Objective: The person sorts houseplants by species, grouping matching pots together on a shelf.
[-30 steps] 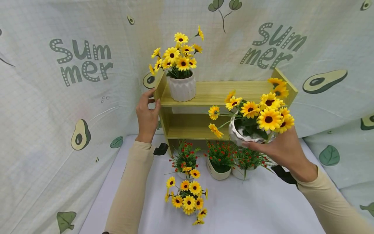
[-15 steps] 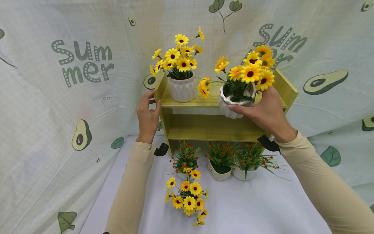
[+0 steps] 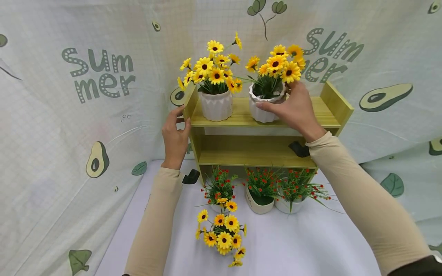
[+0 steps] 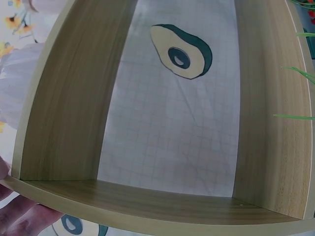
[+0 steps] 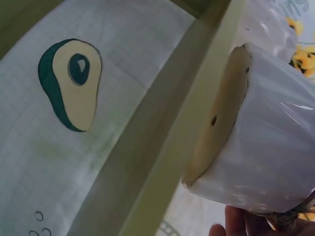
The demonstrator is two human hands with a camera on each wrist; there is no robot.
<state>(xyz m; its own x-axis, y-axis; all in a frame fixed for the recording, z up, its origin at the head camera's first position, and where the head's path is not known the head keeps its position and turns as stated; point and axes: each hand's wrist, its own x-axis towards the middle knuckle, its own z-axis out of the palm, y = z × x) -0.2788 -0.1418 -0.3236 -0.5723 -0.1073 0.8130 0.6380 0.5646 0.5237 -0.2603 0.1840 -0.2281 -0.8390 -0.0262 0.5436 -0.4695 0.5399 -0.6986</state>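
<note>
My right hand (image 3: 297, 109) grips a white fluted flowerpot (image 3: 264, 109) of yellow artificial sunflowers at the front of the top board, right of centre. In the right wrist view, the underside of this pot (image 5: 266, 142) shows beside the board's edge; I cannot tell whether they touch. My left hand (image 3: 175, 140) holds the left side panel of the wooden shelf (image 3: 255, 151), its thumb and fingers on either side in the left wrist view. A similar sunflower pot (image 3: 216, 105) stands upright at the left of the top board.
Below the shelf stand red-flowered pots: one at left (image 3: 221, 188), one in the middle (image 3: 259, 201), one at right (image 3: 291, 201). Another sunflower plant (image 3: 224, 234) stands nearer on the white table (image 3: 297, 249). A printed avocado curtain (image 3: 114, 126) hangs behind and around.
My right hand has carried the sunflower pot up and to the left, from in front of the shelf's right side to the top board. My left hand has stayed at the side panel.
</note>
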